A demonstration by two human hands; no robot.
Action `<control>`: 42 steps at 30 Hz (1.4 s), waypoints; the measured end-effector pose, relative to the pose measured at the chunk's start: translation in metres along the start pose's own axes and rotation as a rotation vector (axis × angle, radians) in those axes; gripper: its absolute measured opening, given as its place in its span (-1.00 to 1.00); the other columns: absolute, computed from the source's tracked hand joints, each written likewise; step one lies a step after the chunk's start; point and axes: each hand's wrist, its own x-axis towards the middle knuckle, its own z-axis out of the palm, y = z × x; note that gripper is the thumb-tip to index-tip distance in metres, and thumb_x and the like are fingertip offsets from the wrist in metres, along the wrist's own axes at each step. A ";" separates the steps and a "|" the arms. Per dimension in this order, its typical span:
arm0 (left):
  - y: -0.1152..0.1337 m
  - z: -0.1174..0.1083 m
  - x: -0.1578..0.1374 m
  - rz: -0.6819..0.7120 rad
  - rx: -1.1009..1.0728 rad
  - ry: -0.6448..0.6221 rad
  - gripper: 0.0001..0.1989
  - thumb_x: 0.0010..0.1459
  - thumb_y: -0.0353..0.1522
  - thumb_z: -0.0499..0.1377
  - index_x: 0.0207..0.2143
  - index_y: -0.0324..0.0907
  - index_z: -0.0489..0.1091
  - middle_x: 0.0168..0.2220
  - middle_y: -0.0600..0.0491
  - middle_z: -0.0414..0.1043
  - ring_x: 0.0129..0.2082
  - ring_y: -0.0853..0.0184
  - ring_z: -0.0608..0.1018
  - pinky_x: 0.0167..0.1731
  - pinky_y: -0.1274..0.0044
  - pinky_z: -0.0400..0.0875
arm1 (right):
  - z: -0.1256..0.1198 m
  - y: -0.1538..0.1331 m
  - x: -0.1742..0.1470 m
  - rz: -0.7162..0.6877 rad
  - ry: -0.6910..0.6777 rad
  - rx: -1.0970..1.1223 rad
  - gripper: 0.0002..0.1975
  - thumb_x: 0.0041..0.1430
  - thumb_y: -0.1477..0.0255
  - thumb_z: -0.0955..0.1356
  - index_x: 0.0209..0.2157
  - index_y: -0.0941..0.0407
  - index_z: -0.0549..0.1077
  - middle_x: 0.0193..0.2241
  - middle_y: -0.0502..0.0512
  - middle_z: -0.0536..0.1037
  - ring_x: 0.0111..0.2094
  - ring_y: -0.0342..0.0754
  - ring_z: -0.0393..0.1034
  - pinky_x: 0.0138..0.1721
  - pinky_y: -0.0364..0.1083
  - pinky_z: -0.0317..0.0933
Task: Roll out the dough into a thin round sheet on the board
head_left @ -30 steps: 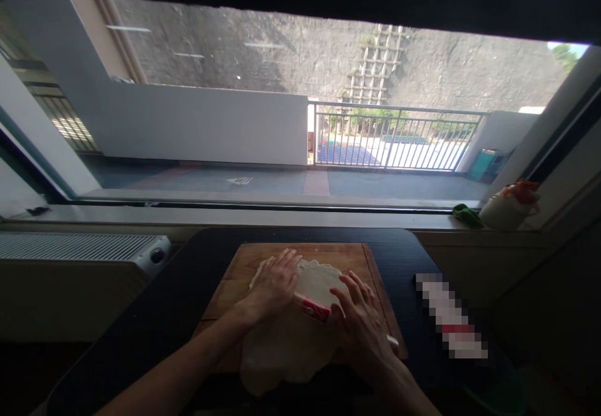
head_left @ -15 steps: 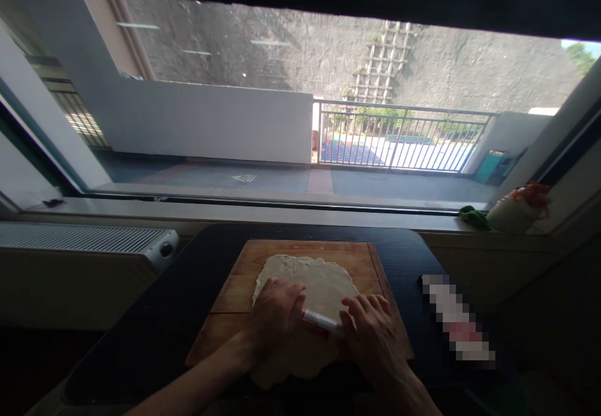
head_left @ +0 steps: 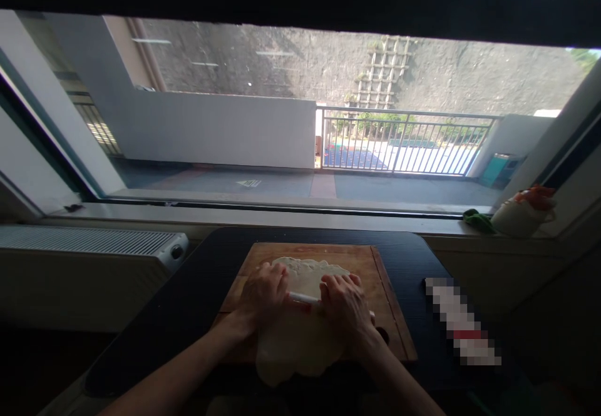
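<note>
A wide, thin sheet of pale dough (head_left: 300,347) lies on the wooden board (head_left: 397,328), its near edge hanging past the front of the board. Across the dough runs a slim white rolling pin (head_left: 304,298) with some red on it. My left hand (head_left: 267,288) curls its fingers over the pin's left part and hides that end. Toward the other end, my right hand (head_left: 346,300) bends over the pin, and a short pale tip shows past its outer side. Dough shows both ahead of the pin and behind it.
The board rests on a dark table (head_left: 188,316). A blurred-out object (head_left: 462,322) lies at the table's right. On the window sill stand a white pot (head_left: 519,216) and a green item (head_left: 477,221). A radiator (head_left: 94,244) is at left, beneath the window.
Both hands have moved forward over the dough with the rolling pin, toward the far edge. The pin now lies closer to level across the view. The camera view has tilted up slightly.
</note>
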 end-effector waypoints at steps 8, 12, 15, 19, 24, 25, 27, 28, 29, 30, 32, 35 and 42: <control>0.027 0.025 0.007 0.048 -0.108 0.074 -0.65 0.24 -0.34 -0.11 0.05 -0.14 0.22 0.04 -0.02 0.33 0.11 0.20 0.27 0.12 0.26 0.07 | 0.013 -0.006 -0.013 0.070 -0.005 -0.047 -0.60 0.25 0.30 0.12 0.10 0.03 0.24 0.16 0.11 0.21 0.23 0.08 -0.13 0.19 0.12 -0.29; 0.030 0.036 0.015 -0.011 -0.064 0.064 -0.61 0.24 -0.30 -0.10 0.11 -0.11 0.19 0.07 -0.02 0.31 0.16 0.17 0.21 0.14 0.22 0.00 | 0.014 -0.005 -0.003 0.103 -0.026 -0.036 -0.58 0.25 0.31 0.12 0.12 0.02 0.22 0.18 0.07 0.17 0.25 0.06 -0.18 0.21 0.12 -0.35; 0.027 0.041 0.031 -0.049 -0.046 0.022 -0.60 0.26 -0.28 -0.12 0.11 -0.12 0.20 0.06 -0.02 0.33 0.13 0.19 0.25 0.13 0.26 0.04 | 0.018 0.003 0.012 0.150 -0.071 -0.009 -0.55 0.21 0.33 0.15 0.13 0.03 0.21 0.16 0.09 0.19 0.24 0.05 -0.15 0.21 0.12 -0.33; 0.027 0.045 0.037 -0.075 -0.019 -0.017 -0.60 0.26 -0.29 -0.14 0.10 -0.12 0.23 0.05 -0.02 0.34 0.13 0.18 0.26 0.12 0.28 0.06 | 0.017 0.007 0.017 0.190 -0.137 0.003 -0.52 0.18 0.35 0.17 0.15 0.05 0.20 0.18 0.12 0.16 0.24 0.06 -0.15 0.20 0.11 -0.28; 0.024 0.041 0.008 -0.016 0.058 -0.056 -0.55 0.24 -0.24 -0.12 0.16 -0.09 0.16 0.18 -0.03 0.19 0.20 0.13 0.15 0.16 0.19 -0.03 | 0.008 -0.009 -0.010 0.096 -0.098 -0.053 -0.56 0.24 0.36 0.12 0.15 0.03 0.20 0.26 0.04 0.00 0.28 0.04 -0.34 0.22 0.09 -0.39; 0.024 0.041 0.006 -0.002 0.071 -0.066 -0.54 0.24 -0.23 -0.11 0.17 -0.09 0.15 0.19 -0.02 0.17 0.21 0.13 0.14 0.16 0.18 -0.04 | 0.008 -0.010 -0.011 0.082 -0.098 -0.057 -0.56 0.24 0.36 0.12 0.15 0.02 0.20 0.27 0.03 -0.02 0.29 0.04 -0.36 0.22 0.09 -0.40; 0.024 0.041 0.010 -0.004 0.081 -0.081 -0.54 0.24 -0.22 -0.11 0.16 -0.08 0.15 0.20 -0.01 0.16 0.21 0.13 0.14 0.16 0.17 -0.02 | 0.010 -0.007 -0.006 0.082 -0.106 -0.053 -0.55 0.23 0.36 0.13 0.16 0.03 0.19 0.26 0.04 -0.02 0.29 0.04 -0.37 0.23 0.10 -0.41; 0.024 0.042 0.016 -0.018 0.078 -0.083 -0.55 0.24 -0.22 -0.12 0.16 -0.08 0.16 0.19 0.00 0.17 0.20 0.14 0.15 0.15 0.17 0.00 | 0.012 -0.003 0.000 0.097 -0.113 -0.045 -0.54 0.22 0.37 0.14 0.16 0.04 0.18 0.26 0.05 -0.01 0.29 0.05 -0.36 0.22 0.10 -0.40; 0.025 0.043 0.023 -0.032 0.073 -0.084 -0.56 0.25 -0.22 -0.14 0.15 -0.07 0.18 0.18 0.01 0.20 0.20 0.14 0.16 0.14 0.17 0.03 | 0.014 0.001 0.007 0.119 -0.124 -0.035 -0.53 0.20 0.39 0.15 0.16 0.04 0.18 0.25 0.07 0.01 0.28 0.05 -0.34 0.22 0.11 -0.38; 0.025 0.044 0.029 -0.042 0.066 -0.081 -0.56 0.26 -0.23 -0.15 0.14 -0.07 0.20 0.16 0.01 0.23 0.20 0.14 0.17 0.13 0.17 0.06 | 0.016 0.006 0.014 0.142 -0.140 -0.024 -0.52 0.19 0.41 0.15 0.16 0.05 0.18 0.25 0.09 0.02 0.28 0.06 -0.33 0.21 0.12 -0.36; 0.027 0.045 0.037 -0.054 0.058 -0.071 -0.57 0.26 -0.24 -0.16 0.12 -0.08 0.22 0.12 -0.01 0.28 0.19 0.14 0.18 0.11 0.19 0.10 | 0.019 0.012 0.021 0.175 -0.165 -0.007 -0.51 0.17 0.43 0.15 0.16 0.06 0.18 0.24 0.11 0.04 0.28 0.06 -0.29 0.20 0.13 -0.31; 0.028 0.042 0.027 -0.037 0.057 -0.072 -0.56 0.25 -0.28 -0.15 0.14 -0.12 0.20 0.14 -0.03 0.26 0.20 0.14 0.17 0.13 0.18 0.06 | 0.019 0.010 0.012 0.139 -0.146 -0.014 -0.50 0.15 0.45 0.16 0.16 0.05 0.18 0.24 0.10 0.04 0.28 0.05 -0.31 0.21 0.13 -0.33; 0.025 0.044 0.022 -0.036 0.066 -0.117 -0.53 0.25 -0.22 -0.13 0.19 -0.05 0.13 0.21 0.00 0.15 0.23 0.14 0.11 0.17 0.17 -0.06 | 0.017 0.007 0.007 0.073 -0.129 -0.016 -0.52 0.17 0.42 0.16 0.15 0.02 0.19 0.25 0.06 0.02 0.28 0.05 -0.34 0.22 0.11 -0.36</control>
